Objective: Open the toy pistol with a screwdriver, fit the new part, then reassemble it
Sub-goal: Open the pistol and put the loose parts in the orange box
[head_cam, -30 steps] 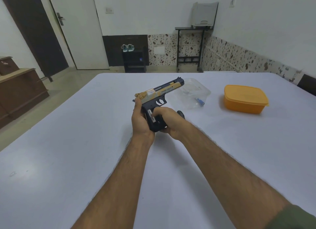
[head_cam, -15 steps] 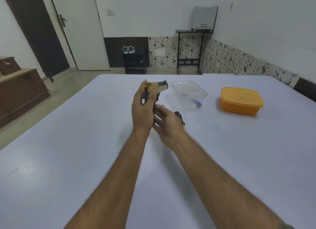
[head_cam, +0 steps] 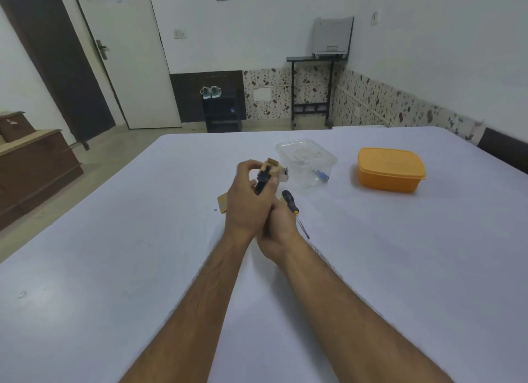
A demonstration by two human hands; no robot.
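The left hand (head_cam: 245,199) holds the toy pistol (head_cam: 270,172) raised above the middle of the table (head_cam: 114,268), fingers curled round its dark grip with the tan rear end towards the camera, while the right hand (head_cam: 278,225) is tucked beneath it, its fingers hidden, so I cannot tell what it holds. The screwdriver (head_cam: 294,211) lies untouched on the table just right of the hands, and a tan piece (head_cam: 222,203) lies just left. Whether the pistol is opened is unclear; fitting and reassembly seem left.
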